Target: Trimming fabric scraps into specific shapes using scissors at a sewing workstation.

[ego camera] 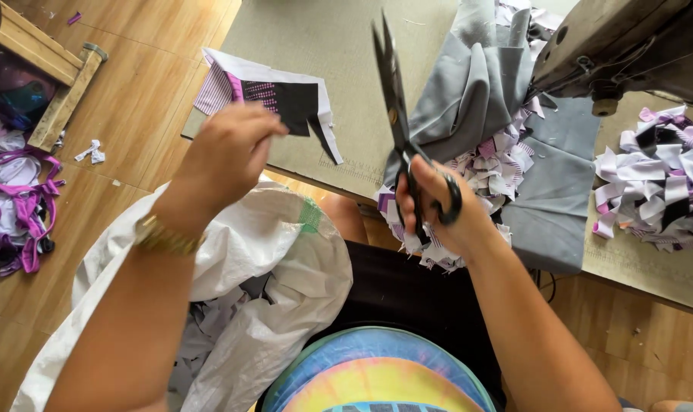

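bare forearms, gold wristwatch (162, 236), rainbow tie-dye shirt (377, 375)

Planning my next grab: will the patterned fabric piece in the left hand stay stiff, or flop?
Probably floppy: the fabric piece bends and droops past the left hand. Likely very light, pinched by fingertips alone. The scrap heap curls similarly, so it may snag rather than slide.

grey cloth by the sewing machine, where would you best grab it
Probably the bunched upper fold of the grey cloth, pinched from the left: it stands up in loose ridges there, while the sewing machine blocks the right side and the lower part lies flat over the table edge.
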